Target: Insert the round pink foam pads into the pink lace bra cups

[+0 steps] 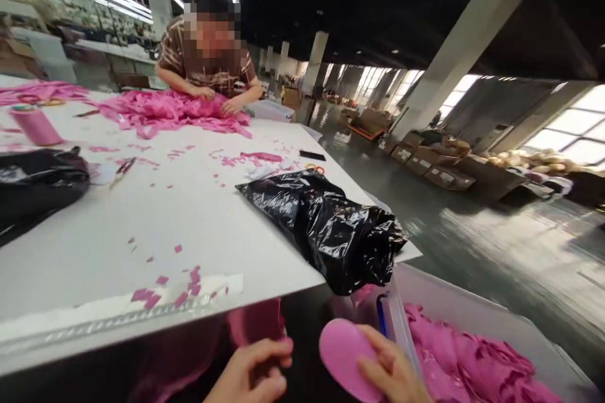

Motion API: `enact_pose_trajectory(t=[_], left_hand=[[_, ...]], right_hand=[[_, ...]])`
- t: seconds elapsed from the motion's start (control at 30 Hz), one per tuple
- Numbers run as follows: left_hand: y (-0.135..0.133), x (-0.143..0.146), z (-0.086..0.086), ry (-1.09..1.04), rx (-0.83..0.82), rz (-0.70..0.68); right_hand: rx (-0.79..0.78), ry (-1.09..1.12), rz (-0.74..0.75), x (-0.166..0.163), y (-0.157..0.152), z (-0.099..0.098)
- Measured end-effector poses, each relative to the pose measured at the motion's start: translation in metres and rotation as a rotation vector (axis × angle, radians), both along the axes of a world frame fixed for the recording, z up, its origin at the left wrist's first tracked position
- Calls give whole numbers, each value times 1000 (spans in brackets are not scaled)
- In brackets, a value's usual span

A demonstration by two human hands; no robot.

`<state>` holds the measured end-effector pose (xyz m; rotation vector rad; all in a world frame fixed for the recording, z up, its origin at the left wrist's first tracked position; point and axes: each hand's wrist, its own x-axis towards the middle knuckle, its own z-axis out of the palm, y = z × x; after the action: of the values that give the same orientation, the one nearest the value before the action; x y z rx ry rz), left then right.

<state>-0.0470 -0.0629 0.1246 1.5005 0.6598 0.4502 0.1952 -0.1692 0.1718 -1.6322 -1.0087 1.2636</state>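
Observation:
My right hand is closed on a flat pink oval piece, with the thumb lying over its lower right side. Just left of it, my left hand has its thumb and fingers curled together in a pinch. A small bit may be between those fingertips, but it is too blurred to name. Behind the left hand, below the table edge, hangs some pink material. A shiny black plastic bag lies on the table corner above both hands.
A translucent bin of pink fabric pieces stands at right. On the white table lie pink scraps, scissors, a thread cone and another black bag. Across it, a person handles pink fabric strips.

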Motion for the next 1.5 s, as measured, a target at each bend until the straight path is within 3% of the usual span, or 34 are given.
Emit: enact_pose_trajectory(t=[0.07, 0.1, 0.27, 0.37, 0.5, 0.63, 0.7, 0.87, 0.97, 1.07, 1.13, 1.27, 1.43, 1.5], left_hand=[[-4, 8, 8, -120, -325, -11], [-6, 9, 10, -169, -396, 12], [-9, -18, 1, -198, -534, 357], [-12, -37, -8, -194, -614, 517], [-13, -46, -13, -215, -759, 464], [-9, -52, -13, -221, -903, 259], [-7, -56, -13, -226, -895, 215], [-7, -62, -18, -105, -823, 288], [-8, -64, -19, -5, -576, 331], [-8, -66, -13, 119, -284, 346], [-8, -70, -7, 213, -192, 330], [-14, -75, 1, 339, -109, 290], [-21, -74, 1, 320, -51, 307], [-22, -73, 0, 326, -161, 329]], right_hand=[[-4, 48, 167, -35, 11, -13], [0, 67, 226, -49, 18, -18], [11, 262, 416, -78, 44, -37], [166, 75, 469, -81, 49, -46], [457, -287, 492, -92, 54, -59], [544, -264, 524, -103, 58, -68], [534, -213, 593, -106, 58, -69], [493, -176, 688, -111, 62, -68], [485, -190, 699, -116, 65, -70], [511, -249, 611, -124, 65, -77], [486, -231, 507, -130, 62, -84], [234, 20, 247, -139, 56, -94], [28, 211, 228, -144, 57, -88], [-36, 275, 246, -146, 59, -83]])
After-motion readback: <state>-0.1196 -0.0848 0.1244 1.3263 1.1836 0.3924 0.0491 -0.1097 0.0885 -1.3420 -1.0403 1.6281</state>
